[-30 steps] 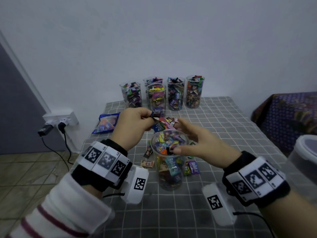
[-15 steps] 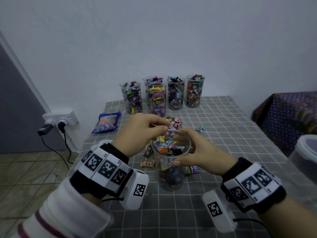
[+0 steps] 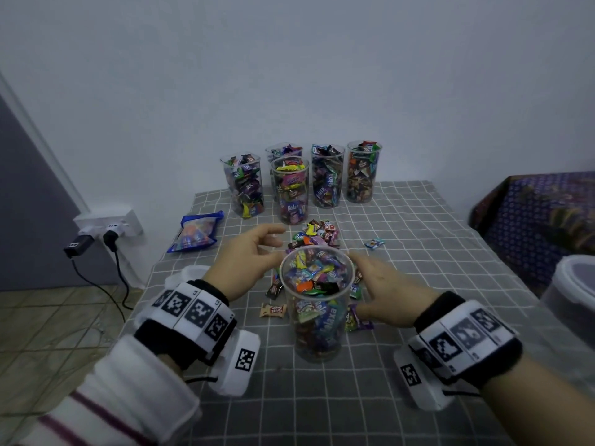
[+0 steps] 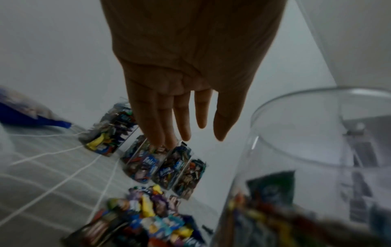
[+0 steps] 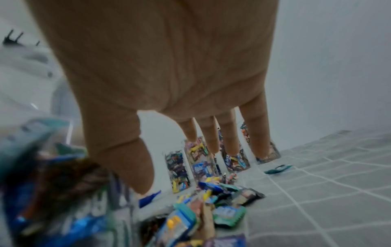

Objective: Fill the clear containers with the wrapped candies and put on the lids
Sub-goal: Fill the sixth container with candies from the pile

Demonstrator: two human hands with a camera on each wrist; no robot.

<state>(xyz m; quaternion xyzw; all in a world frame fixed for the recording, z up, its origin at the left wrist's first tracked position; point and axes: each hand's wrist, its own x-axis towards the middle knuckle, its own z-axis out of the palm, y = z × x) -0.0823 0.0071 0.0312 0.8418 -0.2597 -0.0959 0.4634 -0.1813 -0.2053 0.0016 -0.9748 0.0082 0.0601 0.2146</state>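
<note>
Standing upright near the front middle of the checked grey tablecloth point(image 3: 418, 239) is a clear container point(image 3: 317, 304), lidless, filled with wrapped candies nearly to its rim. The left hand point(image 3: 248, 262) is hovering just left of the rim, fingers straight and loosely spread, holding nothing; whether a fingertip is touching the plastic cannot be told from the head view. In the left wrist view the fingers point(image 4: 160, 120) are hanging extended with gaps between them, and the container wall point(image 4: 296, 150) is sitting close beside the palm, not wrapped by it. The right hand point(image 3: 383, 284) is lying just right of the container, fingers stretched out and apart, empty. The right wrist view is showing the same: thumb point(image 5: 127, 158) and four fingers splayed, nothing pinched.

A loose pile of candies point(image 3: 317, 236) is lying directly behind the container, between it and the far row. More scattered candies point(image 3: 273, 310) are lying at its base on the left, and some are showing at its right under the right hand. One single candy point(image 3: 374, 243) is lying apart to the right of the pile.

Five filled containers point(image 3: 327, 175) are standing at the far edge by the wall, all without lids as far as can be seen. A blue candy bag point(image 3: 196, 231) is lying at the left edge of the cloth. A large lidded tub point(image 3: 573, 284) is showing at the right border, blurred.
</note>
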